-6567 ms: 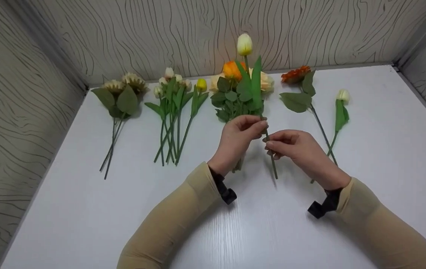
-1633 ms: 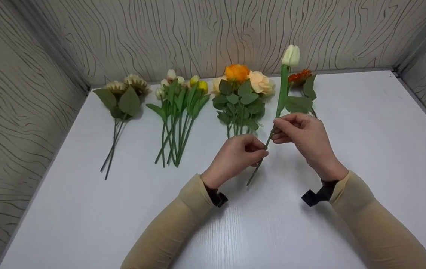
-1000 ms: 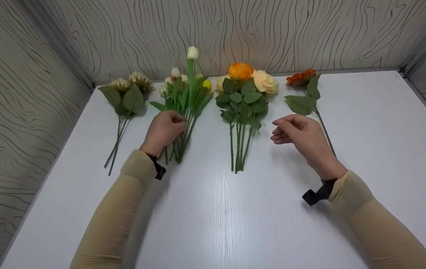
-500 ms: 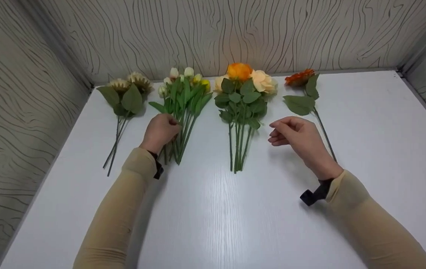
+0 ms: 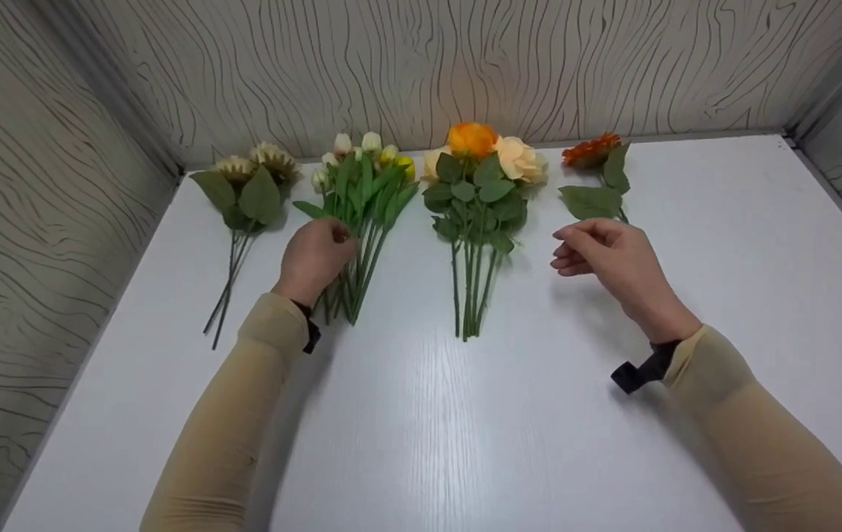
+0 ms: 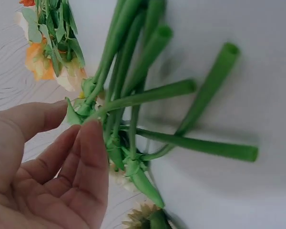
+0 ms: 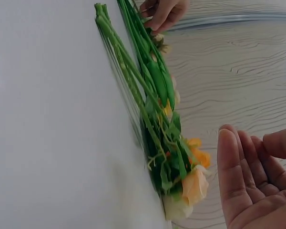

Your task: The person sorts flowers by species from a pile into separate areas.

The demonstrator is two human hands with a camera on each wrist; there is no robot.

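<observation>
A bunch of tulips point(image 5: 367, 193), white with some yellow, lies on the white table point(image 5: 406, 428) with its stems toward the front. My left hand point(image 5: 315, 255) is over the left side of their stems. In the left wrist view, the thumb stands apart from the loosely bent fingers point(image 6: 93, 143), whose tips are right at the tulip stems point(image 6: 148, 95). Nothing is pinched between them. My right hand point(image 5: 616, 262) hovers with loosely curled fingers and holds nothing. Behind it lies a single red-orange daisy-like flower point(image 5: 591, 151), its stem mostly hidden by the hand.
Roses point(image 5: 476, 177) in orange and peach lie in a bunch right of the tulips. To the tulips' left are two cream sunflower-like flowers point(image 5: 258, 174) with crossed stems. A wood-grain patterned wall point(image 5: 421, 66) rises behind the table.
A white tulip passed from both hands to the left hand, which carried it leftward, laid it among the other tulips and let go. The right hand has lately shifted slightly right.
</observation>
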